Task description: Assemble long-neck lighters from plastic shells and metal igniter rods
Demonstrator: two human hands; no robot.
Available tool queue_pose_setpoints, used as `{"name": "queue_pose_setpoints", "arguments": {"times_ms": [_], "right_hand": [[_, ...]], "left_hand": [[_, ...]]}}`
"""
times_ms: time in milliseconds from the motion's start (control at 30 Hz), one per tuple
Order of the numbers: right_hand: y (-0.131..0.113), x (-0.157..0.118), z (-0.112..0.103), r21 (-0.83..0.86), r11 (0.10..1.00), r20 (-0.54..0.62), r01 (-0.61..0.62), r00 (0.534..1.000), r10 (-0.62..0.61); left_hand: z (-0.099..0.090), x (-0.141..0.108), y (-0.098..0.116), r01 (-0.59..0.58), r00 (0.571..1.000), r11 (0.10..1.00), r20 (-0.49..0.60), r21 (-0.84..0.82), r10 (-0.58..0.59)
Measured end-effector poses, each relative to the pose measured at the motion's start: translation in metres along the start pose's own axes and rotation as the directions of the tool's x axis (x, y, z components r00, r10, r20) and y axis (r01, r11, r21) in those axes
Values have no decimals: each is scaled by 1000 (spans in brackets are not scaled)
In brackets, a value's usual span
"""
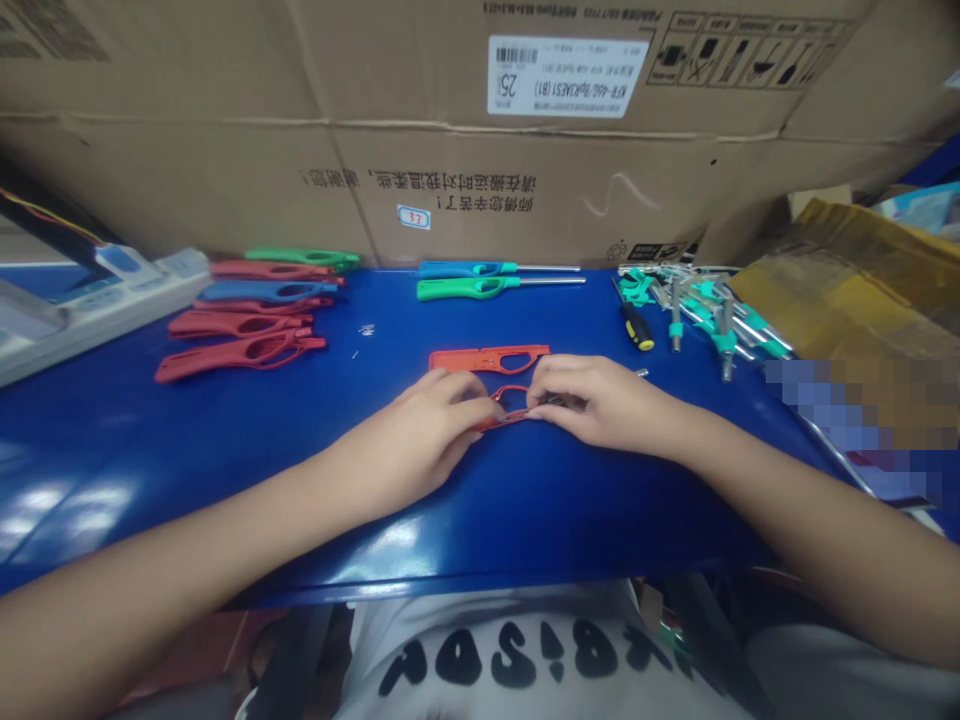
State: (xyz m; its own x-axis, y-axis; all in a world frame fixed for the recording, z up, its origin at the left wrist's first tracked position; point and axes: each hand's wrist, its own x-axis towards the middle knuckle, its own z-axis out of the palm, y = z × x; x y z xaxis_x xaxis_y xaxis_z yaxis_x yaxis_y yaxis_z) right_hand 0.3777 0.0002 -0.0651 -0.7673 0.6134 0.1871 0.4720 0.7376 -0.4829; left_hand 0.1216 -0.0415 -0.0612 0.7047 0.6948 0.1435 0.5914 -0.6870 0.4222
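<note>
Near the middle of the blue table, my left hand (442, 415) has its fingers closed round the left part of a red lighter casing (513, 404). My right hand (592, 400) pinches the same casing at its right end, with a dark metal piece between its fingers; the fingers partly hide it. Just beyond my hands lies another red casing half (487, 359) with an oval trigger opening.
Red, blue and green casings (232, 355) lie at the left beside a white power strip (150, 300). Two lighters with metal tubes (469, 288) lie at the back. At right are a screwdriver (637, 326), tubes with green parts (724, 335) and a cardboard box (847, 270).
</note>
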Motion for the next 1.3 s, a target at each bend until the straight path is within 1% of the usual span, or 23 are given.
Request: {"name": "queue_pose_setpoints", "arguments": {"times_ms": [167, 300, 433, 533, 633, 733, 833, 967, 1100, 1233, 1300], "right_hand": [[1, -2, -1, 7, 998, 27, 59, 998, -60], [1, -2, -4, 26, 997, 28, 77, 997, -78], [2, -1, -5, 57, 996, 30, 70, 997, -71], [2, -2, -5, 68, 996, 34, 56, 998, -58], [-1, -2, -5, 31, 999, 48, 31, 998, -32], [-5, -4, -8, -28, 999, 55, 18, 998, -17], [-8, -5, -10, -64, 998, 41, -10, 999, 13], [-8, -3, -9, -101, 993, 4, -63, 998, 64], [-5, -1, -4, -130, 986, -16, -100, 995, 99], [-6, 0, 0, -156, 979, -28, -131, 991, 129], [-7, 1, 2, -156, 977, -29, -145, 989, 142]], "left_hand": [[1, 0, 0, 5, 1000, 1000, 2, 3, -5], [1, -1, 1, 9, 1000, 1000, 5, 18, -9], [0, -1, 2, 35, 999, 999, 6, 23, -35], [-1, 1, 2, 24, 1000, 999, 2, 22, -24], [-2, 1, 1, 21, 999, 1000, -28, 16, -20], [-1, 1, -1, 52, 996, 999, -71, 4, -52], [1, 1, -5, 67, 994, 998, -81, -4, -67], [3, 2, -6, 21, 997, 999, -72, 46, -18], [4, 2, -3, -54, 998, 984, -31, 169, 60], [5, 0, 1, -165, 983, 924, -14, 344, 181], [6, -1, 2, -210, 972, 893, -10, 398, 233]]}}
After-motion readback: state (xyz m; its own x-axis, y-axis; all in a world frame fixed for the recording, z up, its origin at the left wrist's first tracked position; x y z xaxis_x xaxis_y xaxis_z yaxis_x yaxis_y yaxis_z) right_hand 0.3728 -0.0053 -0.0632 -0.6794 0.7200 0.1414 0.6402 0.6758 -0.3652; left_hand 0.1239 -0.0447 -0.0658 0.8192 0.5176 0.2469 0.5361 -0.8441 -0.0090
